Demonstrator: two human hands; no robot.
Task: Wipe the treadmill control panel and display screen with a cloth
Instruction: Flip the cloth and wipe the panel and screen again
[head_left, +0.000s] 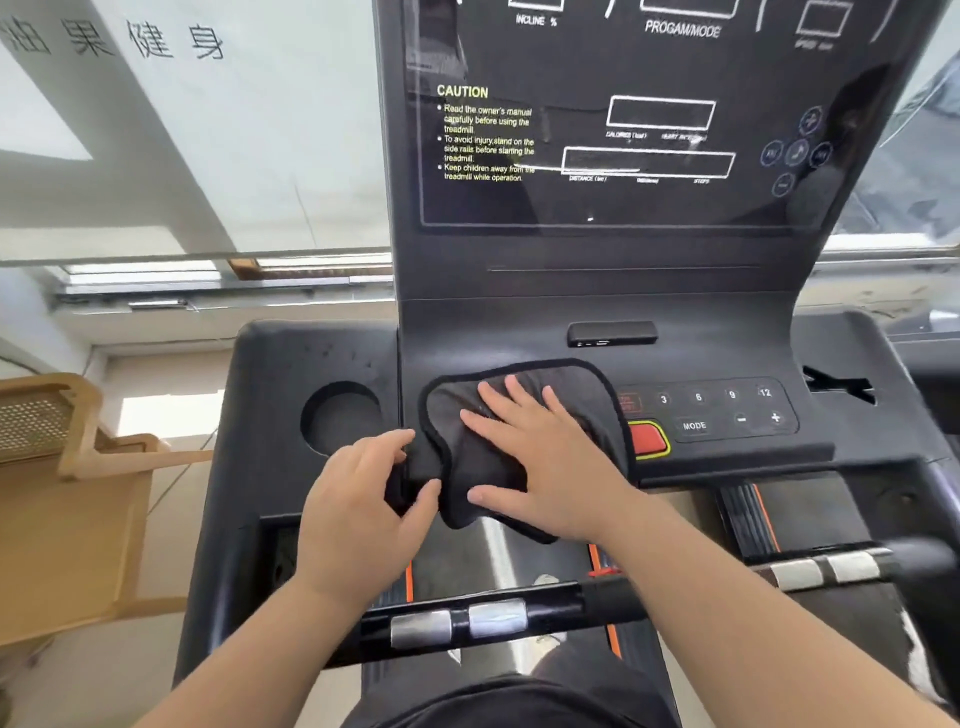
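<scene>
A dark grey cloth (582, 395) with a black hem lies over the left part of the treadmill control panel (727, 410). My right hand (535, 457) presses flat on the cloth with fingers spread. My left hand (363, 499) pinches the cloth's left edge between thumb and fingers at the console's front lip. The number keys, MODE key and part of the red stop button (647, 439) show to the right of the cloth. The dark display screen (623, 130) stands above, with yellow caution text and white outlines.
A round cup holder (340, 415) sits in the console's left wing. A small black port block (612, 332) is above the cloth. The handlebar with silver pulse sensors (457, 623) crosses below my wrists. A wooden chair (62, 467) stands at left, beside a window.
</scene>
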